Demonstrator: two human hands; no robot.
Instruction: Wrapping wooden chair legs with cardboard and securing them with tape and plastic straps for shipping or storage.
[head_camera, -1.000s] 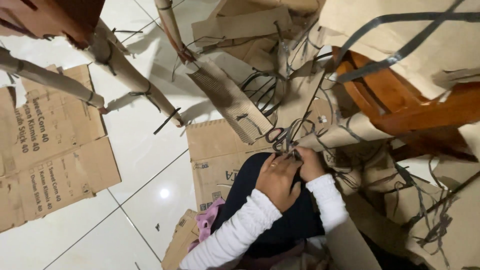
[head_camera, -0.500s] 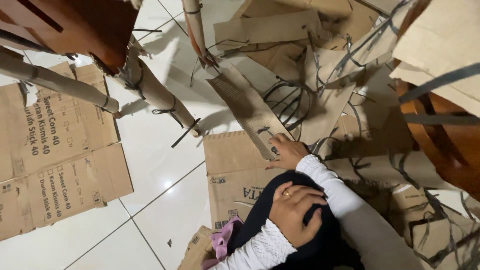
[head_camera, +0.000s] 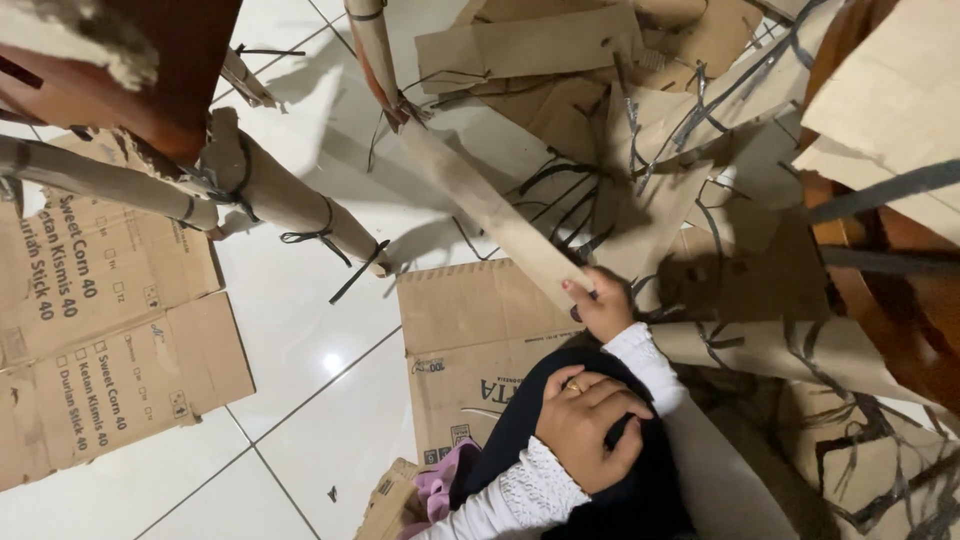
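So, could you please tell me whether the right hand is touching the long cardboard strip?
Touching. The head view shows the right hand with its fingertips closed over the lower end of the long cardboard strip, no gap between them.

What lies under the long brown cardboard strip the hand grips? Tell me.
Under the long brown cardboard strip, held by the right hand, lie white floor tiles and a flattened cardboard box. Whatever the strip's own width covers cannot be seen.

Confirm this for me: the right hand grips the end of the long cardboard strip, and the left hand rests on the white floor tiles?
Not quite. The head view shows the left hand resting on dark cloth, not on the tiles. The right hand does grip the end of the long cardboard strip.
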